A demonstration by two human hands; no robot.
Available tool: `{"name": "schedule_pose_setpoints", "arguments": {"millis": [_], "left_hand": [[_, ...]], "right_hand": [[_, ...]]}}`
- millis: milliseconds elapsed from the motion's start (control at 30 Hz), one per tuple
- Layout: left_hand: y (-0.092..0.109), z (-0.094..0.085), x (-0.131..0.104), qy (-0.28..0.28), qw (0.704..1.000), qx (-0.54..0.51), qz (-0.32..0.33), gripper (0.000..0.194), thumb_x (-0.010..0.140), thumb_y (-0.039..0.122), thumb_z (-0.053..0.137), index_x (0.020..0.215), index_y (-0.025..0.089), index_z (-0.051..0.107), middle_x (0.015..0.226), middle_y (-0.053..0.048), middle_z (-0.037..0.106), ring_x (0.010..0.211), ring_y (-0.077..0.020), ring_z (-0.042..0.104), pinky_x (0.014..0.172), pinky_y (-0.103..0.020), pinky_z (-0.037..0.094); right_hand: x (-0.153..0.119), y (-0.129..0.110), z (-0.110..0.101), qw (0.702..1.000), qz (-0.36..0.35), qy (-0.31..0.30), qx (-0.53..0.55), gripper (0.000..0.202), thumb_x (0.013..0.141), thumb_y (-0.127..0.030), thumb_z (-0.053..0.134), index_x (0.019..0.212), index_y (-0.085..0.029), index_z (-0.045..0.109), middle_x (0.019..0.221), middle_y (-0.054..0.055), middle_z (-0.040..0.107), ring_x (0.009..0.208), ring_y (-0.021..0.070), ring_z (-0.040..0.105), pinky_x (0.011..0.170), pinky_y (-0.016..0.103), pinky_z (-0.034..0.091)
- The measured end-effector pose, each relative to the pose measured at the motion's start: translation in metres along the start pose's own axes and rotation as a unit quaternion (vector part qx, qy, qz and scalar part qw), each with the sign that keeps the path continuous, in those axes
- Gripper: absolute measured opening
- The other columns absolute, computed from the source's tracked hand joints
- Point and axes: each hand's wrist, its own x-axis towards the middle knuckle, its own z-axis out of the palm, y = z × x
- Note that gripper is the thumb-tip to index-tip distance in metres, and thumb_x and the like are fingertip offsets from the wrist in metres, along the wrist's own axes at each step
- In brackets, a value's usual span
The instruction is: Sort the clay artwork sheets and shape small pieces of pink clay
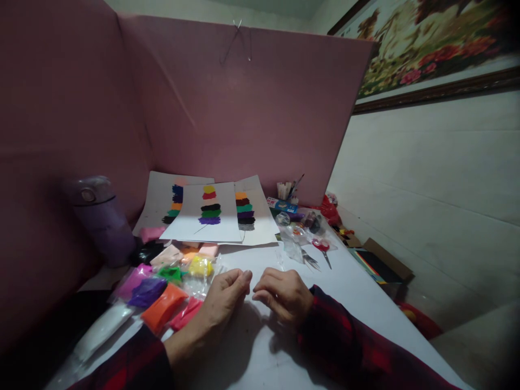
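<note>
Over the white tabletop, my left hand has its fingers curled and its thumb pressed to the forefinger. Whatever it may hold is too small to make out. My right hand is just to the right, a small gap away, its fingers bent together in a pinch; nothing can be made out in it either. Bags of coloured clay lie left of my left hand: orange, purple, yellow and green, with a red one close to my wrist.
Sheets with painted colour bands lie behind my hands. Red-handled scissors, clear bags and a brush holder are at the back right. A purple bottle stands left. Pink panels rise behind.
</note>
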Motion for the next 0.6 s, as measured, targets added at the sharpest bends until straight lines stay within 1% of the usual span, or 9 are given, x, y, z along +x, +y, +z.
{"name": "schedule_pose_setpoints", "arguments": {"millis": [133,300,433,600], "left_hand": [[0.0033,0.0015,-0.0011,0.000,1.000,0.028,0.001,0.055,0.069,0.069,0.056,0.053,0.018,0.040,0.041,0.009,0.029,0.038,-0.0047,0.020,0.040,-0.022,0.011],[0.0065,0.0041,-0.0033,0.027,0.998,0.049,-0.010,0.058,0.073,0.071,0.050,0.051,0.018,0.043,0.038,0.007,0.031,0.036,-0.0051,0.021,0.039,-0.023,0.010],[0.0040,0.0034,-0.0005,0.016,1.000,0.014,-0.013,0.055,0.067,0.071,0.057,0.058,0.017,0.049,0.039,0.009,0.030,0.036,-0.0045,0.020,0.039,-0.021,0.011],[-0.0002,0.0011,0.0029,0.022,1.000,-0.013,0.003,0.048,0.067,0.060,0.066,0.070,0.014,0.057,0.045,0.008,0.039,0.040,-0.0048,0.028,0.040,-0.019,0.016]], "right_hand": [[0.0002,-0.0002,-0.0002,1.000,-0.003,0.002,0.003,0.025,0.093,-0.029,0.046,0.079,-0.015,0.061,0.068,0.006,0.060,0.060,0.0134,0.056,0.054,0.023,0.044],[0.0004,-0.0005,0.0006,1.000,0.003,0.003,0.004,0.023,0.092,-0.029,0.047,0.079,-0.016,0.061,0.068,0.005,0.059,0.058,0.0126,0.056,0.053,0.022,0.044],[-0.0001,0.0002,0.0012,1.000,-0.003,0.003,-0.002,0.023,0.092,-0.029,0.047,0.079,-0.016,0.060,0.068,0.005,0.059,0.058,0.0126,0.055,0.052,0.022,0.042],[-0.0012,0.0002,0.0016,1.000,0.003,0.008,-0.004,0.020,0.091,-0.027,0.049,0.080,-0.016,0.061,0.069,0.006,0.061,0.059,0.0130,0.056,0.054,0.023,0.042]]}}
